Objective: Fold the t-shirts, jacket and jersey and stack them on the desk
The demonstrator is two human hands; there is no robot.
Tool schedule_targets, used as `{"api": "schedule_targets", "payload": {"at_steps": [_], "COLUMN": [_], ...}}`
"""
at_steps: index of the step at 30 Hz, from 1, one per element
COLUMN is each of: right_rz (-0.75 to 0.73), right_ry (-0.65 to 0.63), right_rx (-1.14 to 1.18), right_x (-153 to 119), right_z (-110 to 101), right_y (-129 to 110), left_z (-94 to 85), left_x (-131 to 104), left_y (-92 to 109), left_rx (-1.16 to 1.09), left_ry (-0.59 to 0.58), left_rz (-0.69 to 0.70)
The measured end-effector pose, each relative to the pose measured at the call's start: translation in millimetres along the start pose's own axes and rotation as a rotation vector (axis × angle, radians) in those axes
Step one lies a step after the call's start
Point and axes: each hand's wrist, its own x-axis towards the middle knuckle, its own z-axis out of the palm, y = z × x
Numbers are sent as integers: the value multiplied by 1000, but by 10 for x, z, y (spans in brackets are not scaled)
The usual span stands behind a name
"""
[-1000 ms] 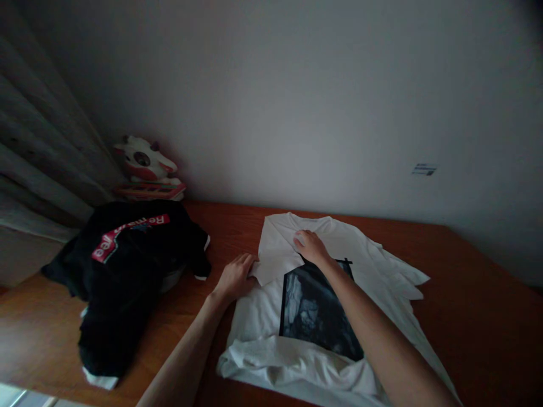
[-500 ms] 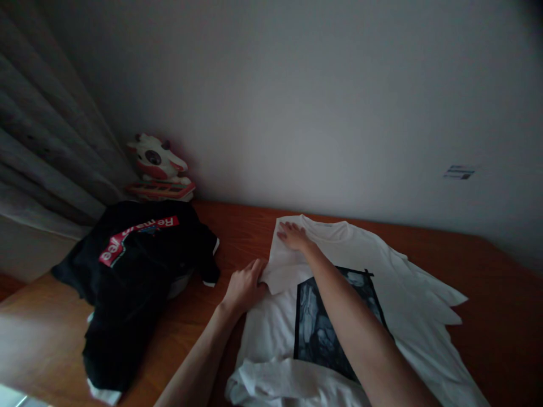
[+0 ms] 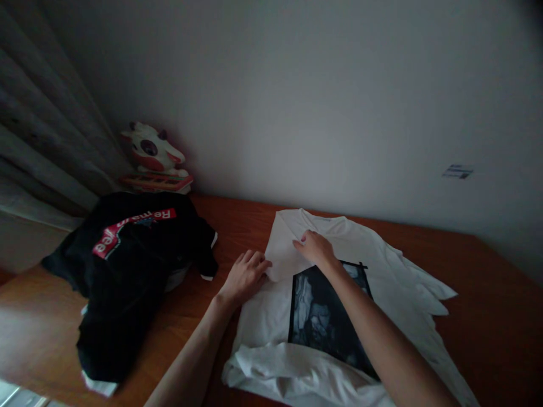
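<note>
A white T-shirt (image 3: 399,294) with a dark picture print (image 3: 314,316) lies spread out, its collar toward the wall. Its left sleeve is folded inward over the chest, and the lower hem is bunched near me. My left hand (image 3: 248,274) is closed on the left edge of the shirt, at the folded sleeve; its fingertips are partly hidden. Over the upper chest, just above the print, is my right hand (image 3: 318,249). Its fingers are bent, with the thumb apart from them, and nothing shows in its grasp. Whether it touches the cloth is hard to tell.
A black garment (image 3: 139,282) with red-and-white lettering lies crumpled at the left. Behind it a cow-shaped toy (image 3: 153,150) with a keyboard stands by the curtain (image 3: 46,124). The wooden table (image 3: 224,209) meets a grey wall (image 3: 297,102) bearing a small sticker (image 3: 458,171).
My right hand has drawn back from the shirt's left shoulder toward me and slightly right, its fingers now more bent. My left hand stays at the sleeve edge. The view has shifted slightly.
</note>
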Motion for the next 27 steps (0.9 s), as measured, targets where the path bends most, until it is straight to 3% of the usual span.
{"api": "schedule_targets", "payload": {"at_steps": [3,6,11,14,17,19,22,24,27], "right_rz": [86,58,97,145,162,86,-177,-323,-364], "right_ry": [-147,-196,-173,-127,-57,41,187,176,52], "right_rx": [52,193,330,336,271,194,110,84,58], "right_x": [-246,-332,-306,-356,-489,-601,-773,-881,-1019], "right_z": [-32,-14,31,46,61,77,110,138,172], "right_y": [195,292,323,374,417,413,359,320,322], "left_z": [6,5,-26,-32,-5,26,67,83,114], "left_x": [-11,-23,-32,-29,-32,-38,-38,-22,20], "left_y": [-22,-28,-21,3,26,32,36,48,64], "left_rx": [3,-10,-80,-131,-198,-250,-285,-263,-200], "left_ry": [61,115,133,43,-28,-22,13,25,40], "left_rz": [101,164,226,252,190,117,32,-2,-9]}}
